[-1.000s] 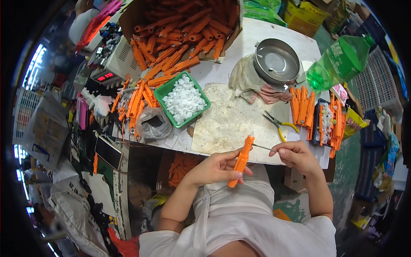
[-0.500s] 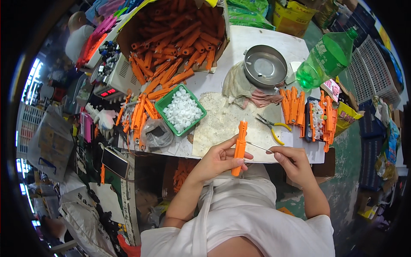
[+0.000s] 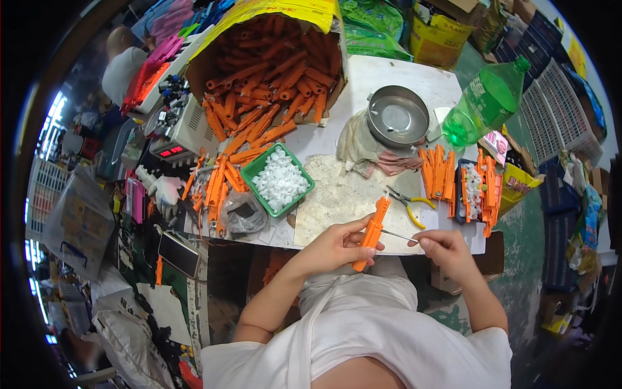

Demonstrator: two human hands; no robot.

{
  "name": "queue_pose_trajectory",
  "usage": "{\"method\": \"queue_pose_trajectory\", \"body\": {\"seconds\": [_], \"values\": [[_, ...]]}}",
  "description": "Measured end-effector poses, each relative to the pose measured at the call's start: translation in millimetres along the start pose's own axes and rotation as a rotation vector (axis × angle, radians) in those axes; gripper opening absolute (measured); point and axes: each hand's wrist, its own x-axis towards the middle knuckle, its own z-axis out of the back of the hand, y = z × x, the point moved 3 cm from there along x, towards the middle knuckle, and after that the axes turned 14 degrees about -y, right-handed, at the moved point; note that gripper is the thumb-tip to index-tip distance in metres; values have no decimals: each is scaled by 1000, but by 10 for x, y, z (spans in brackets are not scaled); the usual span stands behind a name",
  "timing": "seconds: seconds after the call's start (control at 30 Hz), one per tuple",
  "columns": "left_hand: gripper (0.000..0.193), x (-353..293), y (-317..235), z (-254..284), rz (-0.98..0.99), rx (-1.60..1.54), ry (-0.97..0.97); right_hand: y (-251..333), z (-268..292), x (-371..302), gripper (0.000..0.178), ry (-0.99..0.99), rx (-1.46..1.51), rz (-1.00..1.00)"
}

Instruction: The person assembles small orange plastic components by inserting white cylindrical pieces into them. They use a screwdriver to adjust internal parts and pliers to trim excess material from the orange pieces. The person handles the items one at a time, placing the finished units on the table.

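My left hand [image 3: 335, 247] is closed round an orange plastic part [image 3: 373, 235], long and narrow, tilted with its thin end up and to the right. A thin metal rod [image 3: 398, 236] is pinched between the thumb and fingers of my right hand [image 3: 447, 250]. Its far tip meets the side of the orange part or lies just beside it; I cannot tell which. Both hands are over the table's near edge. Beyond them lie yellow-handled pliers [image 3: 411, 206]. A green tray [image 3: 249, 172] full of small white plastic pieces stands beyond my left hand.
A large box [image 3: 259, 14] spills orange parts onto the table [image 3: 363, 65]. A metal bowl [image 3: 397, 117] rests on a rag [image 3: 355, 144], beside a green bottle [image 3: 486, 100]. More orange parts [image 3: 438, 172] and a dark tray [image 3: 469, 191] are at the right. A clear bag [image 3: 243, 214] lies left.
The orange part has tilted to the right, and its upper end sits lower and further right. The rod stays at its side. The whole view has shifted slightly.
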Motion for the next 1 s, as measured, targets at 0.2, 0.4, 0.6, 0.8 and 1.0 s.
{"method": "queue_pose_trajectory", "body": {"seconds": [0.2, 0.4, 0.6, 0.8, 1.0], "values": [[67, 68, 53, -39, -2, -157, -35, 150, -120, -159, 17, -293, -584, 782], [74, 189, 17, -43, -96, -294, -69, 137, -84, -145, 16, -183, -227, 426], [73, 233, -20, -4, -91, -246, -87, 138, -51, -65, 17, -100, -227, 307], [71, 283, 11, 12, -75, -168, -93, 71, 22, 94, 19, 100, -50, -187], [66, 322, 83, 87, -39, -167, -136, 52, -130, 33, 25, -119, -636, 749]]}}
